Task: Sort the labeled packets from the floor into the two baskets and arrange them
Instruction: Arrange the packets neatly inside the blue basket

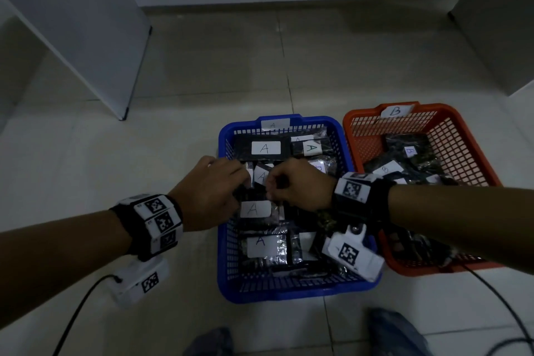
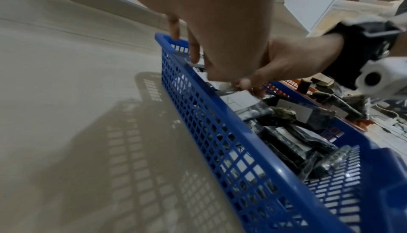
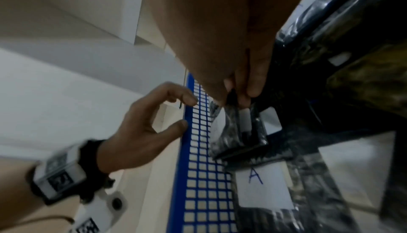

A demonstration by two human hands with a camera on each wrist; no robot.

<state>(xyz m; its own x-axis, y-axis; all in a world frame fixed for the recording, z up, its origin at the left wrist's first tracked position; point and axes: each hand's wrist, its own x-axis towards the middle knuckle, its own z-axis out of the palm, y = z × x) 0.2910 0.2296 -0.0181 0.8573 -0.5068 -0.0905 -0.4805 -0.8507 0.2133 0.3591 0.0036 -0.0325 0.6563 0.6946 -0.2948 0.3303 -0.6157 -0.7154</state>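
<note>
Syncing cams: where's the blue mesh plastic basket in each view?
Head: blue mesh plastic basket sits low centre, both hands over it.
Left wrist: its long side wall runs diagonally from centre to lower right.
Right wrist: its wall is a vertical strip at centre.
Shared landmark: white A label on a black packet.

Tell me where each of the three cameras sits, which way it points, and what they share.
Head: above, looking down at the blue basket, orange basket, both forearms and knees.
Left wrist: beside the blue basket's outer wall, looking along the left hand to the right hand.
Right wrist: inside the basket, looking along the right hand pinching a packet; left hand outside.
Shared: both hands, blue basket.
</note>
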